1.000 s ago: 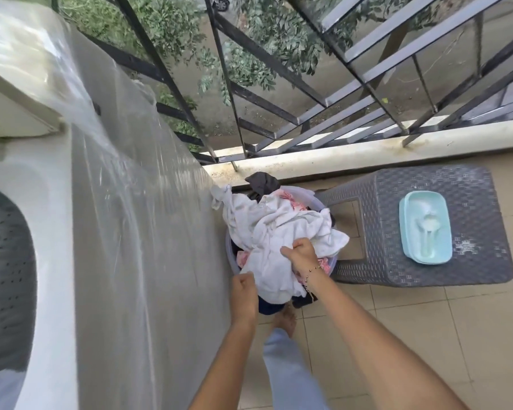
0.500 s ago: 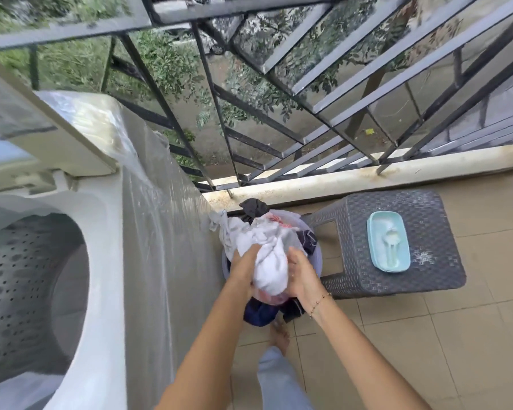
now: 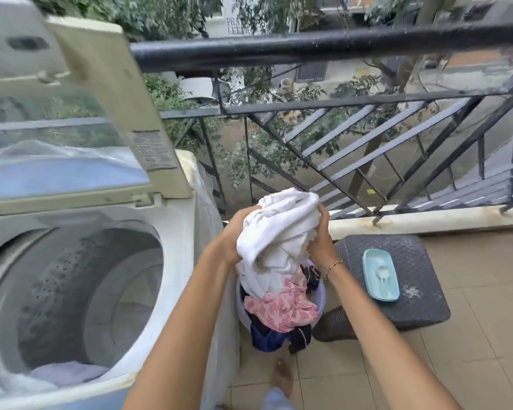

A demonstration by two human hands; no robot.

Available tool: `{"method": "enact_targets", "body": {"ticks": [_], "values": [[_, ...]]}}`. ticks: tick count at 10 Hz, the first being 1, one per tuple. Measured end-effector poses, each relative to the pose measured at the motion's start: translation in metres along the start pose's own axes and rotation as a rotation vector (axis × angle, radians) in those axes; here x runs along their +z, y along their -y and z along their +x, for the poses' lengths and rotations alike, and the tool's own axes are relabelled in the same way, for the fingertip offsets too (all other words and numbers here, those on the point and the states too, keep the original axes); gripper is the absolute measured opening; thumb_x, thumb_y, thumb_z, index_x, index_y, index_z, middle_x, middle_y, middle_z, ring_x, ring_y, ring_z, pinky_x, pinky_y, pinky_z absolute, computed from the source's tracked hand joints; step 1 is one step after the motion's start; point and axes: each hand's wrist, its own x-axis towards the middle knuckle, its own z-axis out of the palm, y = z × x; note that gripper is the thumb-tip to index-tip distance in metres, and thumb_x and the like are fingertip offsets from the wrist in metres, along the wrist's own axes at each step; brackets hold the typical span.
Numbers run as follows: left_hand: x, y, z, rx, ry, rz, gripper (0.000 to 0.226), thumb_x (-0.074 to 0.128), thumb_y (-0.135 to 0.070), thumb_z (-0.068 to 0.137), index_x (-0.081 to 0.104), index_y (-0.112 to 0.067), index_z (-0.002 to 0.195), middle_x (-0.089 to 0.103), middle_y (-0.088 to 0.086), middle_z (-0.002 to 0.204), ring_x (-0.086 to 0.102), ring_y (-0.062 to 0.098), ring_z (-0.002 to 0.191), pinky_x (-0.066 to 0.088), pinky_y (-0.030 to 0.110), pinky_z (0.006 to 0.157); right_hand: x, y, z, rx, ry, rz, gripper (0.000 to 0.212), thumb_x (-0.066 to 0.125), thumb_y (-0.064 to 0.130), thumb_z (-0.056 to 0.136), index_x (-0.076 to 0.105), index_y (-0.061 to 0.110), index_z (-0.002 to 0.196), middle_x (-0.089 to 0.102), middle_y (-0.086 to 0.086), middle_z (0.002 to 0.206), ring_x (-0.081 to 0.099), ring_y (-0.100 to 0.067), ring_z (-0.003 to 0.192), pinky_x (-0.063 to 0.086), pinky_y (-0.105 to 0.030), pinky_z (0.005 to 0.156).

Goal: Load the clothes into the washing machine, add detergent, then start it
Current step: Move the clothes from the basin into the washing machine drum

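A bundle of white clothes (image 3: 279, 229) hangs lifted above the laundry basket (image 3: 320, 297), to the right of the washing machine. My left hand (image 3: 234, 235) grips its left side and my right hand (image 3: 320, 238) grips its right side. A pink patterned garment (image 3: 279, 309) and dark clothes (image 3: 267, 335) trail below, still in the basket. The top-loading washing machine (image 3: 172, 261) stands at the left with its lid (image 3: 107, 93) raised and its drum (image 3: 80, 291) exposed. A pale cloth (image 3: 68, 372) lies at the drum's bottom.
A dark woven stool (image 3: 412, 291) stands right of the basket, with a teal box (image 3: 381, 276) holding a scoop on top. A black metal railing (image 3: 338, 45) borders the balcony behind. My bare foot (image 3: 282, 377) is on the tiled floor (image 3: 471, 365).
Both hands have gathered the white clothes and lifted them up out of the basket, towards the machine. The view has swung up and left, showing more of the drum.
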Motion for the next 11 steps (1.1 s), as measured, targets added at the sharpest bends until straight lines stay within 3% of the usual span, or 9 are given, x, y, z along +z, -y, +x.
{"method": "enact_targets", "body": {"ticks": [1,2,3,5,7,8,9,10,11], "values": [[-0.028,-0.032,-0.045,0.116,0.270,-0.095,0.036,0.037,0.017,0.092,0.040,0.022,0.128,0.052,0.037,0.124,0.060,-0.021,0.075,0.042,-0.002,0.072,0.017,0.034,-0.001,0.146,-0.052,0.063,0.034,0.038,-0.003,0.094,0.055,0.024,0.104,0.061,0.013,0.074,0.061,0.005,0.068,0.047,-0.014,0.062],[-0.048,-0.052,-0.070,0.267,0.054,0.119,0.034,0.045,-0.005,0.095,0.054,0.010,0.125,0.061,0.017,0.119,0.062,0.007,0.105,0.050,0.013,0.088,0.041,0.089,-0.005,0.177,-0.013,0.221,0.022,0.041,0.012,0.092,0.059,0.020,0.081,0.064,0.015,0.063,0.061,0.001,0.062,0.049,-0.022,0.063],[-0.087,-0.066,-0.102,0.303,0.030,0.017,0.032,0.042,-0.026,0.098,0.066,-0.010,0.111,0.071,0.002,0.111,0.062,0.016,0.111,0.049,0.027,0.099,0.076,0.126,-0.019,0.146,0.117,0.290,0.036,0.039,-0.002,0.087,0.055,-0.001,0.119,0.062,-0.018,0.114,0.058,-0.023,0.101,0.047,-0.044,0.091],[-0.182,-0.081,-0.169,0.368,-0.055,-0.280,0.048,0.056,-0.053,0.088,0.072,-0.016,0.113,0.068,0.008,0.121,0.067,0.019,0.107,0.056,0.034,0.083,0.184,0.168,-0.063,0.197,0.371,0.395,0.038,0.036,0.000,0.092,0.045,-0.003,0.128,0.054,-0.024,0.126,0.053,-0.028,0.111,0.044,-0.045,0.097],[-0.239,-0.070,-0.208,0.250,-0.270,0.017,0.023,0.050,-0.028,0.096,0.070,-0.016,0.095,0.073,-0.002,0.084,0.070,0.009,0.065,0.057,0.022,0.056,0.288,0.159,-0.105,0.530,0.484,0.569,0.039,0.031,0.026,0.095,0.067,0.013,0.083,0.067,-0.007,0.080,0.064,-0.018,0.079,0.049,-0.030,0.092],[-0.261,-0.074,-0.207,0.061,-0.507,0.136,0.024,0.042,-0.022,0.100,0.058,-0.009,0.113,0.063,0.016,0.105,0.063,0.021,0.074,0.055,0.035,0.073,0.328,0.148,-0.114,0.532,0.432,0.598,0.036,0.033,0.027,0.095,0.065,0.013,0.089,0.067,-0.008,0.090,0.061,-0.020,0.093,0.045,-0.033,0.100],[-0.285,-0.078,-0.207,0.010,-0.491,-0.078,0.018,0.042,-0.026,0.101,0.055,-0.013,0.102,0.064,0.015,0.096,0.059,0.023,0.087,0.055,0.039,0.070,0.357,0.132,-0.110,0.497,0.397,0.529,0.054,0.029,0.024,0.098,0.070,0.021,0.062,0.069,0.009,0.058,0.067,-0.001,0.060,0.053,-0.016,0.062],[-0.316,-0.064,-0.194,0.032,-0.452,-0.023,0.018,0.047,-0.024,0.099,0.057,-0.011,0.090,0.067,0.004,0.070,0.066,0.019,0.077,0.052,0.022,0.064,0.377,0.119,-0.105,0.502,0.332,0.222,0.030,0.039,0.022,0.098,0.060,0.020,0.078,0.070,0.007,0.066,0.065,-0.004,0.061,0.051,-0.018,0.058],[-0.343,-0.038,-0.182,-0.079,-0.569,0.213,0.040,0.059,-0.030,0.091,0.056,-0.004,0.122,0.062,0.014,0.106,0.062,0.028,0.099,0.049,0.033,0.083,0.381,0.088,-0.094,0.540,0.258,-0.084,0.014,0.048,0.008,0.088,0.058,0.010,0.098,0.061,-0.009,0.091,0.061,-0.023,0.085,0.049,-0.029,0.075]]}}
